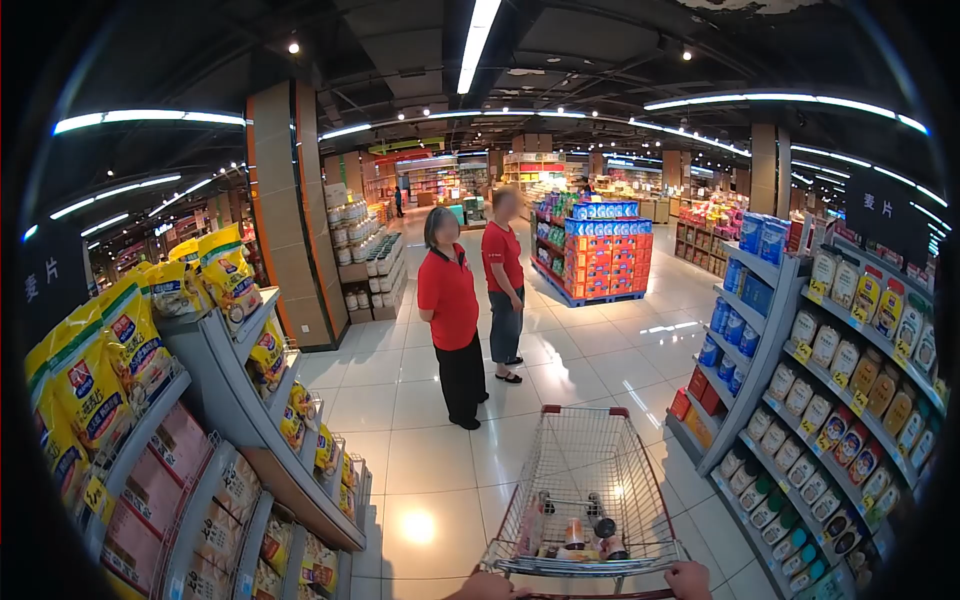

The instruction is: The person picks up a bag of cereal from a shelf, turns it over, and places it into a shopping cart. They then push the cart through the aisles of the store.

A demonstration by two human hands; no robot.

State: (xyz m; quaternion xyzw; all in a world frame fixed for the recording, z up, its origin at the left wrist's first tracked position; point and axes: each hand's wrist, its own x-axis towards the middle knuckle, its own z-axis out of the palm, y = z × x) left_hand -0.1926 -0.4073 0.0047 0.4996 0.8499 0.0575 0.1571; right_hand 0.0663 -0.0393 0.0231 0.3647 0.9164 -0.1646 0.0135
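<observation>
A wire shopping cart with dark red corner pieces stands right in front of me. At the bottom edge of the view, my left hand is closed around the left part of its handle. My right hand grips the handle's right end, fingers wrapped round it. Inside the cart, toward my end, lie several goods, among them a jar with an orange-and-white label and a dark-lidded container. Other items in there are too small to name.
Shelves of yellow bags line my left, shelves of jars and canisters my right. Two people in red shirts stand ahead, left of the cart. Beyond them is a stacked box display. A tiled pillar rises at left.
</observation>
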